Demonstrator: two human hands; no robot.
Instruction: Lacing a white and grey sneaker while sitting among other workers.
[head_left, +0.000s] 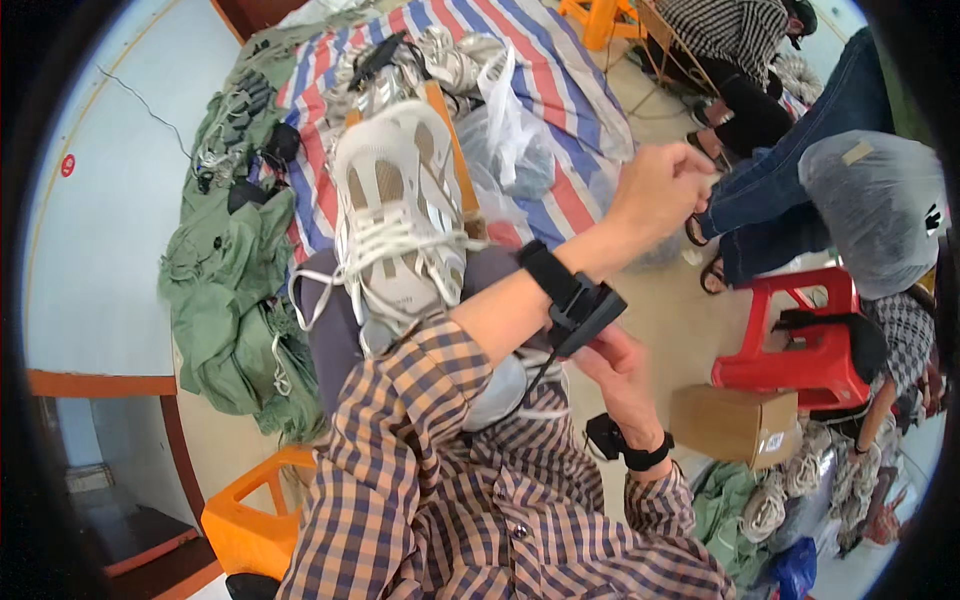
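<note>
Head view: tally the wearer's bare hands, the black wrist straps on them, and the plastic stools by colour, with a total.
Left hand: 1
Right hand: 1
Black wrist straps: 2
Orange stools: 2
Red stool: 1
Total: 7

Room above the floor (675, 325), left of the red stool (780, 375) — cardboard box (730, 422) and denim-clad legs (775, 185) obstruct

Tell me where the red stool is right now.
In the head view, the red stool stands toward the right, just above the cardboard box in the picture and right of the person's right hand.
</note>
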